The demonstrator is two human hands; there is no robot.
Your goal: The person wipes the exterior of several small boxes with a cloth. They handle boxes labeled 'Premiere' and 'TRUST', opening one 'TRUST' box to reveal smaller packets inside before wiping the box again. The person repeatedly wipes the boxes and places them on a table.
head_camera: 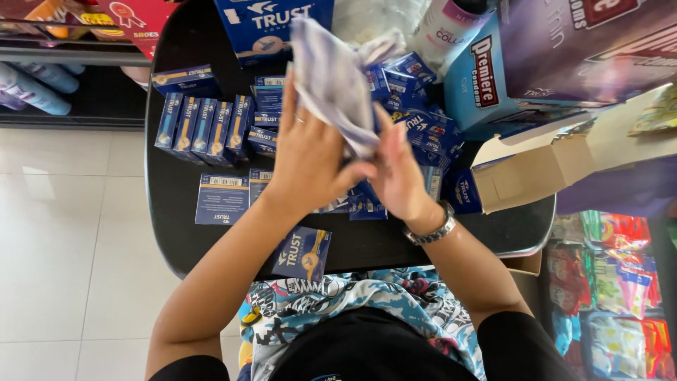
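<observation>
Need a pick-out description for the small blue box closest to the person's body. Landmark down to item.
Start at the black table and go to its near edge, by the patterned cloth on the person's lap. The box lies just under the left forearm. Unlike the flat or upright blue boxes further in, it sits alone, tilted, overhanging the edge, with a gold medallion.

Bare forearms, black short sleeves; silver metal-link wristwatch on right wrist, thin ring on a left finger; patterned blue-and-white cloth across the lap.
</observation>
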